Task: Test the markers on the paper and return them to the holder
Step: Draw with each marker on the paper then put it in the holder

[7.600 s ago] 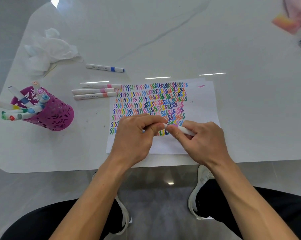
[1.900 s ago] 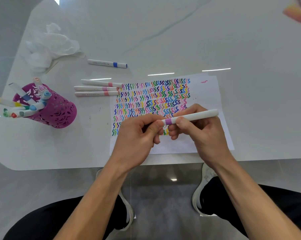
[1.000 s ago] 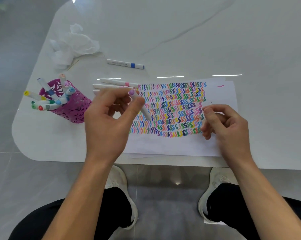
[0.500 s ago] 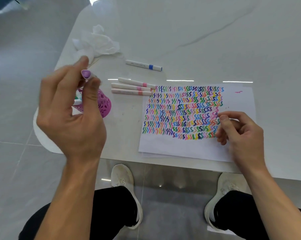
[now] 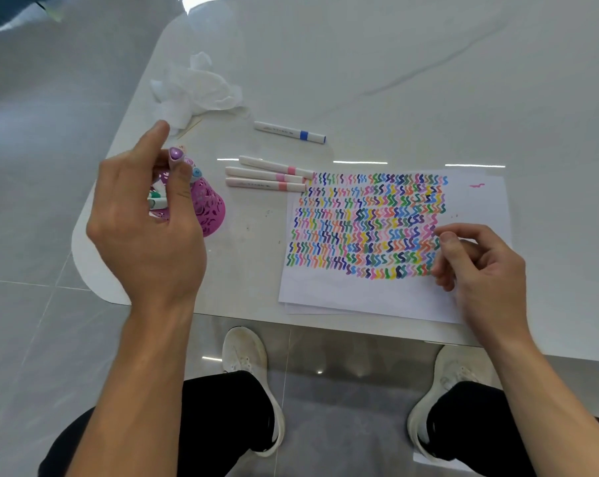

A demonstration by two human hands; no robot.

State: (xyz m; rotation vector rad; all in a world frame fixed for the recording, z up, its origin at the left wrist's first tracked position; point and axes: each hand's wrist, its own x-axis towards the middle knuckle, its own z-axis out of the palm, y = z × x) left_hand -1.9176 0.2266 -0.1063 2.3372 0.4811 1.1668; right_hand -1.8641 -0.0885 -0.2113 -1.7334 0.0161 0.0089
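One purple-capped marker [image 5: 176, 154] is pinched in the left hand [image 5: 146, 232] over the magenta cut-out holder [image 5: 212, 208], centre left. The right hand [image 5: 480, 270] rests loosely curled, empty.

Black trousers [image 5: 222, 425], white sneakers [image 5: 244, 352], bare forearms [image 5: 146, 373]

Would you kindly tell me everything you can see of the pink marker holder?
The holder is a magenta cup with a wall of cut-out patterns, plastic by its look. It stands on the white table near its left edge. Capped markers stick out of its mouth. The left hand hides much of it, holding a purple-capped marker above it.
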